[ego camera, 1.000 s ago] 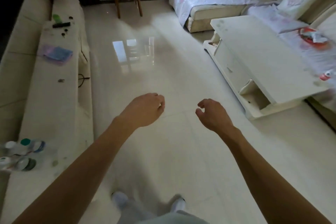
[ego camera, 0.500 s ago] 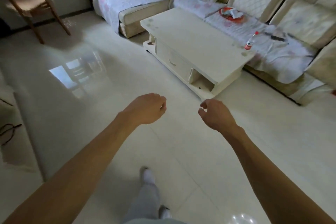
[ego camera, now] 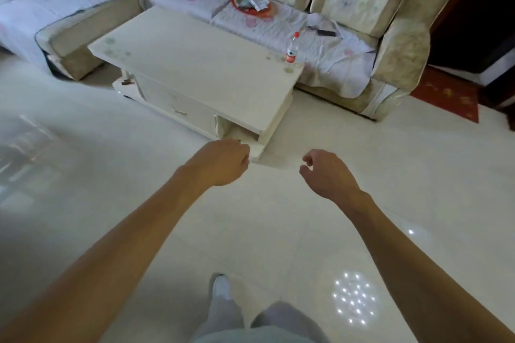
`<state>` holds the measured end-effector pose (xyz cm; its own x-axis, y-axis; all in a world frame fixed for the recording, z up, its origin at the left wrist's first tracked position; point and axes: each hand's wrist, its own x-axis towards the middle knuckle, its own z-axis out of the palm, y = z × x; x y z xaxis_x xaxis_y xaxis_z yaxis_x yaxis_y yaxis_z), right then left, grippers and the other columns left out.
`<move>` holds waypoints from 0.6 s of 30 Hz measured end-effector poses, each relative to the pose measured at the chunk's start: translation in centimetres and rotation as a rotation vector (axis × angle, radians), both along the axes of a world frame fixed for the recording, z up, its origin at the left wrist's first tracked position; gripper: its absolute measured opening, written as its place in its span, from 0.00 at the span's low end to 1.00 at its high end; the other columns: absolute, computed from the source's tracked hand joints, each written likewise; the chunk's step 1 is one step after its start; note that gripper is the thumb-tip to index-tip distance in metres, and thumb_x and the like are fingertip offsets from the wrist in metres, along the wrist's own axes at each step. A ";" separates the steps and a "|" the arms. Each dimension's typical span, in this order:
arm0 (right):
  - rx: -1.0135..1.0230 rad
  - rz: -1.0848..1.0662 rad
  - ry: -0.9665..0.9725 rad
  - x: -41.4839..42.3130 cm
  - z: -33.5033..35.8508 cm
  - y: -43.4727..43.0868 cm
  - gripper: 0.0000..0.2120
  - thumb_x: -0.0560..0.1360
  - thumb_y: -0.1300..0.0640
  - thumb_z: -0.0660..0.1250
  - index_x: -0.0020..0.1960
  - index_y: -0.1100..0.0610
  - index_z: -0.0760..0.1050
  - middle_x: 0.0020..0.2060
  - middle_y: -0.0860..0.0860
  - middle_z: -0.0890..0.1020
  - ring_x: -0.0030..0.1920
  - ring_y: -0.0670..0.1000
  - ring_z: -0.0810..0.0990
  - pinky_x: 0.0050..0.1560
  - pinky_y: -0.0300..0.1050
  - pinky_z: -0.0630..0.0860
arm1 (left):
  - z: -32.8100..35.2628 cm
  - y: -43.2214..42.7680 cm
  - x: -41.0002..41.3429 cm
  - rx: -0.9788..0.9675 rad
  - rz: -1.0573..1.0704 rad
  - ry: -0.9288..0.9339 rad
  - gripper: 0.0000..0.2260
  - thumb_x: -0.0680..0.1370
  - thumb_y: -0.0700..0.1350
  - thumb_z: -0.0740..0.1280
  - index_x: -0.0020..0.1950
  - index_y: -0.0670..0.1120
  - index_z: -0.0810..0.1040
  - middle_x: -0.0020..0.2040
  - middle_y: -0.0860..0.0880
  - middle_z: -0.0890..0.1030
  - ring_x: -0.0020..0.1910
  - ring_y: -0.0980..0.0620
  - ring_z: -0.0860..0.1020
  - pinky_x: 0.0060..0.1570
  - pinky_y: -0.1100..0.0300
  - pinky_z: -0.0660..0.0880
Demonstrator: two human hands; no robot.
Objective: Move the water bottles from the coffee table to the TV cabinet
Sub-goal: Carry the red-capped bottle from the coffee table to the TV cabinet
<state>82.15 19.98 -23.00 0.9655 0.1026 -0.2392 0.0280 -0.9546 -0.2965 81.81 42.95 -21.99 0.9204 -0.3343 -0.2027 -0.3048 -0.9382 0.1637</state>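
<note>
Clear plastic red-capped water bottle [ego camera: 292, 50] upright at the far right corner of the white surface [ego camera: 195, 72], far from both hands. Empty left hand [ego camera: 223, 164] and right hand [ego camera: 327, 172], fingers loosely curled, probably kept free for grabbing it.

Bottle [ego camera: 292, 49] upright on far right corner of tabletop [ego camera: 195, 69]. Sofa [ego camera: 348, 22] behind tabletop. Tray [ego camera: 251, 3] on sofa seat, far of bottle.
</note>
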 end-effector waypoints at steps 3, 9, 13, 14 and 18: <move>0.000 -0.064 0.003 3.2 0.1 -2.2 0.17 0.79 0.53 0.63 0.65 0.59 0.74 0.60 0.54 0.79 0.60 0.54 0.77 0.59 0.46 0.71 | 0.2 -2.2 4.7 -0.003 -0.053 0.020 0.14 0.82 0.48 0.56 0.56 0.43 0.78 0.53 0.45 0.81 0.50 0.45 0.80 0.48 0.54 0.75; -0.021 -0.127 -0.012 10.0 -1.1 -7.6 0.17 0.79 0.53 0.62 0.65 0.59 0.74 0.59 0.54 0.80 0.60 0.54 0.77 0.58 0.46 0.72 | -0.5 -7.0 13.6 0.058 -0.153 0.050 0.14 0.82 0.48 0.55 0.55 0.43 0.77 0.52 0.44 0.81 0.49 0.45 0.78 0.51 0.47 0.77; -0.039 -0.111 -0.002 16.3 -3.0 -12.1 0.16 0.79 0.52 0.62 0.64 0.59 0.75 0.58 0.54 0.80 0.58 0.55 0.78 0.58 0.48 0.73 | -1.2 -11.4 20.2 0.113 -0.168 0.073 0.15 0.82 0.48 0.54 0.58 0.43 0.76 0.53 0.44 0.80 0.50 0.45 0.78 0.53 0.47 0.76; -0.037 -0.105 0.002 18.1 -3.2 -13.3 0.17 0.79 0.52 0.62 0.64 0.59 0.75 0.58 0.54 0.80 0.58 0.55 0.78 0.58 0.48 0.73 | -1.2 -12.5 21.9 0.123 -0.163 0.076 0.15 0.82 0.48 0.54 0.59 0.43 0.76 0.54 0.44 0.80 0.51 0.45 0.78 0.53 0.47 0.76; -0.046 -0.057 0.029 24.9 -3.2 -18.1 0.17 0.79 0.51 0.62 0.64 0.58 0.74 0.58 0.54 0.80 0.58 0.54 0.78 0.58 0.48 0.73 | -1.0 -16.9 28.2 0.149 -0.132 0.108 0.15 0.83 0.49 0.55 0.61 0.43 0.76 0.55 0.44 0.80 0.52 0.45 0.78 0.53 0.50 0.76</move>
